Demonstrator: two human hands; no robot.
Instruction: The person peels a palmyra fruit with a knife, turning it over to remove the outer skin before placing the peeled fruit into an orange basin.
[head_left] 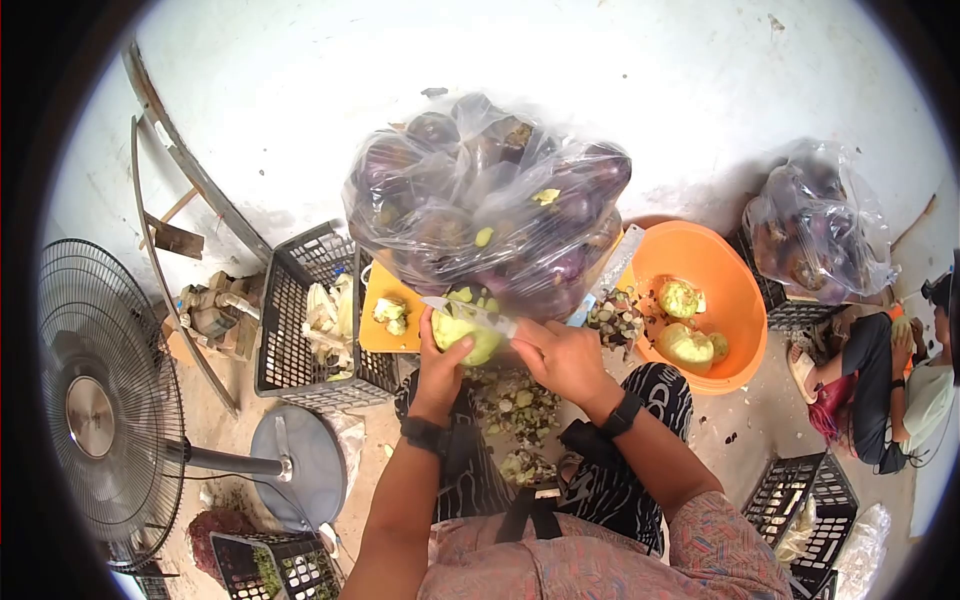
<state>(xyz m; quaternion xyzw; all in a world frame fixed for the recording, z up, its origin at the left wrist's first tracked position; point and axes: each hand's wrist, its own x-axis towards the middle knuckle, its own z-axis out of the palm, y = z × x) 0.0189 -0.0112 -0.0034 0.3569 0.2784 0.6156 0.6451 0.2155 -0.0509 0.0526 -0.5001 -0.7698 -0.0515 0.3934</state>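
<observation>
Near the centre, my left hand [440, 365] is wrapped round a pale green peeled vegetable [472, 338]. My right hand [562, 358] grips the handle of a knife [468, 315], whose blade lies across the top of the vegetable. Dark purple patches of skin remain on its upper side. Just beyond my hands, a clear plastic bag [480, 210] full of purple vegetables rests above an orange-yellow board [385, 335]. A small trimmed piece [391, 314] lies on that board, left of my left hand. Cut scraps [515, 408] cover the floor between my knees.
Right of the bag, an orange basin [738, 290] holds peeled pieces. Black crates [325, 393] stand at left, lower left and right. A fan [100, 410] is at far left. Another bag [815, 230] sits at right, near a seated person [900, 385].
</observation>
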